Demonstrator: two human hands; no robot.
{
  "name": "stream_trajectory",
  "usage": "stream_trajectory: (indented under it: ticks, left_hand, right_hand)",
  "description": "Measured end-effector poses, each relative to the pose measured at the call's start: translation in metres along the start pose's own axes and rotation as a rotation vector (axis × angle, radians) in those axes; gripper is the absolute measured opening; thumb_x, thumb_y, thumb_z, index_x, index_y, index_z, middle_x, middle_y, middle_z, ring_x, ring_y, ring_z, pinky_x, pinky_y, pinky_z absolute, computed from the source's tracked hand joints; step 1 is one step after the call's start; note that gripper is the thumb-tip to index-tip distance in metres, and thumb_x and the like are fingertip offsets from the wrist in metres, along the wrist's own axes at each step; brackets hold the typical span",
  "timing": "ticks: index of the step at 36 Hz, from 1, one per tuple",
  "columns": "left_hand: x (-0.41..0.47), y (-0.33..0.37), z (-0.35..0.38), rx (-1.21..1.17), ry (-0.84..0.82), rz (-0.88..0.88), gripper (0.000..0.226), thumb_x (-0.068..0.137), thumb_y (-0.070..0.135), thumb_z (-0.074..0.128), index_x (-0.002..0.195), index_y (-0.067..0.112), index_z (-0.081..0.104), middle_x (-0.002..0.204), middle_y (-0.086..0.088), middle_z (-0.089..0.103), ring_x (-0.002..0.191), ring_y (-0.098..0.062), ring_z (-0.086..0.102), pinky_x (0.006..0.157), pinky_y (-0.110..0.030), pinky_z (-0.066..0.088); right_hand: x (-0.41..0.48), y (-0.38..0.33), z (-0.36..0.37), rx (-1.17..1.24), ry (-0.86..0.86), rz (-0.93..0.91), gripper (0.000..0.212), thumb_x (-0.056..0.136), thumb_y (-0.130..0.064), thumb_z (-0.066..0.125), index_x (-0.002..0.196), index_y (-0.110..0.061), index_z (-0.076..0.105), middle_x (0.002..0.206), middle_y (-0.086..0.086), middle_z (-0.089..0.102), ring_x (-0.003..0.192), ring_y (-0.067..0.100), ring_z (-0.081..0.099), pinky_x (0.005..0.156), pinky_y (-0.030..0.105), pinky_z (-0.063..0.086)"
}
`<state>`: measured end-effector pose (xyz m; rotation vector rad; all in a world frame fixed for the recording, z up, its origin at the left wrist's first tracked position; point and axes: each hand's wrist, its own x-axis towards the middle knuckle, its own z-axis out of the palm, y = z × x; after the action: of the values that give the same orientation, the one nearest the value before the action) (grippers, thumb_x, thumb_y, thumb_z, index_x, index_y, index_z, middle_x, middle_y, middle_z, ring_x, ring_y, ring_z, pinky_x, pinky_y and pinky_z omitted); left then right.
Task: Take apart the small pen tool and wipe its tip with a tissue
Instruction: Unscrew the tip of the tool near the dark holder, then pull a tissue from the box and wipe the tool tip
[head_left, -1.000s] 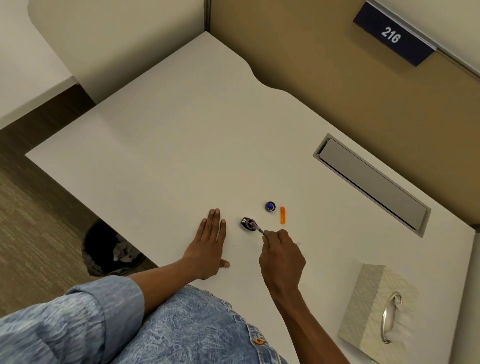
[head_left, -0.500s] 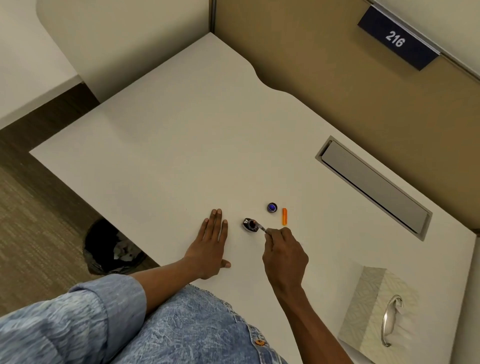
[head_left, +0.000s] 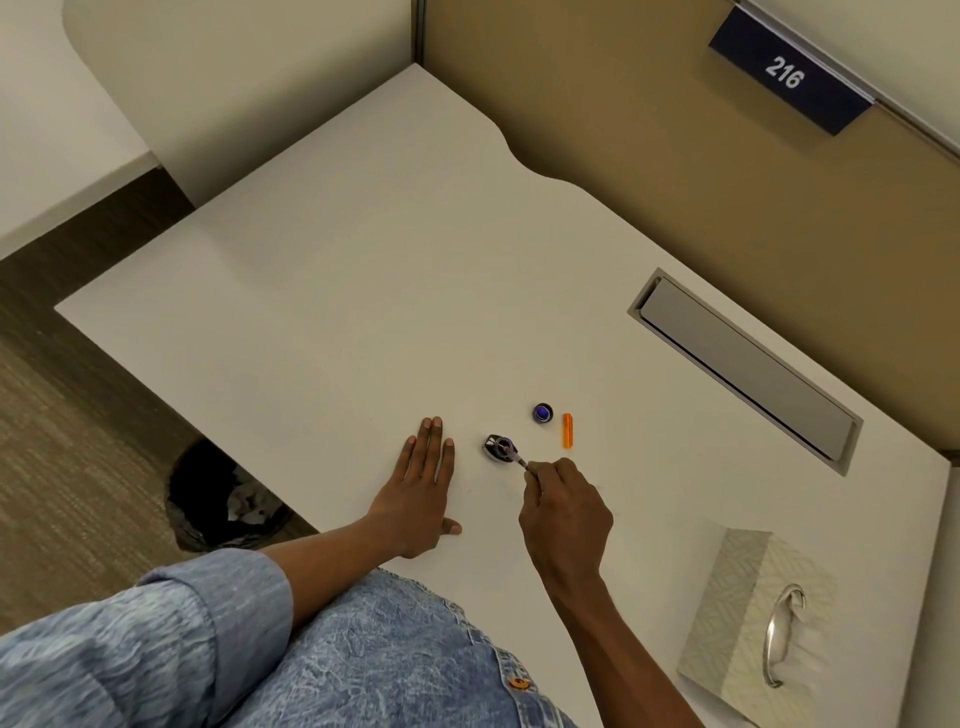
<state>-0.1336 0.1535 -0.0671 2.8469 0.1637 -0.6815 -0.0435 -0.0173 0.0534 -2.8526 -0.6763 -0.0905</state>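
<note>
My right hand (head_left: 563, 512) pinches a thin silver pen tool (head_left: 517, 457), whose tip points into a small dark round bottle (head_left: 496, 448) on the white desk (head_left: 337, 291). My left hand (head_left: 420, 491) lies flat on the desk, fingers straight, just left of the bottle and apart from it. A blue round cap (head_left: 542, 413) and a short orange piece (head_left: 568, 429) lie side by side beyond the bottle. A patterned tissue box (head_left: 737, 623) stands at the desk's near right corner.
A curved metal handle (head_left: 781, 642) rests on top of the tissue box. A grey cable-tray lid (head_left: 743, 364) is set into the desk at the right. A black waste bin (head_left: 223, 499) stands on the floor under the desk's left edge. A tan partition rises behind.
Both hands and the parts keep nearly the same places. The pen tool's tip stays at the bottle's mouth; only the camera has shifted slightly.
</note>
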Motion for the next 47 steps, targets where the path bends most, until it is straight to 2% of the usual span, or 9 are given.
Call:
stream_trajectory:
  ticks: [17,20,25,28,31,36,39,42,47]
  left_hand:
    - [-0.001,0.002,-0.003,0.006,-0.007,-0.008,0.125,0.096,0.076,0.045,0.159,-0.006,-0.025,0.161,-0.032,-0.042,0.153,-0.048,-0.037,0.133,-0.058,-0.003]
    - [-0.001,0.002,-0.004,0.015,-0.004,-0.005,0.125,0.096,0.077,0.045,0.159,-0.005,-0.025,0.162,-0.032,-0.041,0.153,-0.047,-0.037,0.133,-0.058,-0.003]
    - [-0.001,0.003,-0.01,0.001,-0.046,-0.009,0.124,0.097,0.075,0.047,0.16,-0.003,-0.026,0.161,-0.03,-0.044,0.152,-0.045,-0.04,0.133,-0.057,-0.005]
    - [-0.002,0.004,-0.019,-0.029,-0.079,-0.021,0.122,0.098,0.069,0.053,0.161,-0.002,-0.024,0.163,-0.029,-0.042,0.154,-0.044,-0.038,0.133,-0.055,-0.004]
    - [-0.002,0.003,-0.031,-0.112,-0.112,-0.037,0.114,0.1,0.062,0.056,0.165,0.0,-0.014,0.167,-0.025,-0.037,0.158,-0.039,-0.031,0.135,-0.05,0.0]
    - [-0.005,0.0,-0.053,-0.307,-0.148,-0.091,0.101,0.102,0.061,0.054,0.168,0.002,0.005,0.177,-0.016,-0.017,0.165,-0.028,-0.012,0.132,-0.046,0.02]
    - [-0.012,0.008,-0.069,-0.459,-0.125,-0.189,0.092,0.1,0.059,0.06,0.166,0.007,0.022,0.177,-0.014,0.016,0.162,-0.031,0.024,0.126,-0.045,0.033]
    - [-0.021,0.022,-0.084,-0.602,-0.025,-0.253,0.067,0.097,0.057,0.067,0.147,0.016,0.052,0.152,-0.003,0.056,0.134,-0.024,0.059,0.107,-0.036,0.047]
    - [-0.038,0.058,-0.116,-0.894,0.023,-0.242,0.026,0.093,0.053,0.074,0.096,0.027,0.073,0.102,0.013,0.077,0.099,-0.009,0.072,0.082,-0.026,0.051]
  right_hand:
    - [-0.008,0.002,0.007,0.038,0.088,0.069,0.007,0.088,-0.01,0.083,0.089,-0.016,0.079,0.074,0.0,0.067,0.049,0.022,0.057,0.041,0.03,0.044]
    - [-0.012,0.0,0.006,0.165,0.123,0.241,0.006,0.091,-0.015,0.08,0.093,-0.021,0.079,0.081,-0.005,0.07,0.056,0.019,0.061,0.047,0.027,0.041]
    - [-0.018,0.002,0.003,0.57,0.027,0.658,0.008,0.095,-0.021,0.076,0.095,-0.029,0.079,0.081,-0.013,0.076,0.069,0.01,0.074,0.064,0.029,0.053]
    - [-0.023,0.006,-0.002,0.911,0.018,0.866,0.014,0.091,-0.013,0.079,0.091,-0.026,0.081,0.077,-0.009,0.079,0.064,0.01,0.076,0.075,0.033,0.058]
    - [-0.032,0.011,-0.007,1.228,-0.009,1.032,0.013,0.089,-0.007,0.08,0.093,-0.019,0.083,0.088,0.003,0.082,0.071,0.016,0.076,0.071,0.032,0.056]
    - [-0.049,0.016,-0.016,1.492,-0.061,1.161,0.014,0.09,-0.012,0.081,0.103,-0.016,0.083,0.098,0.006,0.083,0.079,0.013,0.075,0.074,0.03,0.054]
    - [-0.058,0.016,-0.021,1.605,-0.073,1.192,0.017,0.088,-0.015,0.082,0.105,-0.015,0.083,0.103,0.008,0.083,0.081,0.013,0.073,0.075,0.03,0.053]
    - [-0.067,0.017,-0.026,1.684,-0.075,1.196,0.028,0.079,-0.021,0.085,0.106,-0.015,0.083,0.107,0.01,0.082,0.083,0.015,0.07,0.075,0.03,0.052]
    - [-0.081,0.02,-0.029,1.772,-0.05,1.209,0.03,0.08,-0.021,0.085,0.108,-0.014,0.083,0.11,0.011,0.081,0.078,0.013,0.067,0.07,0.027,0.053]
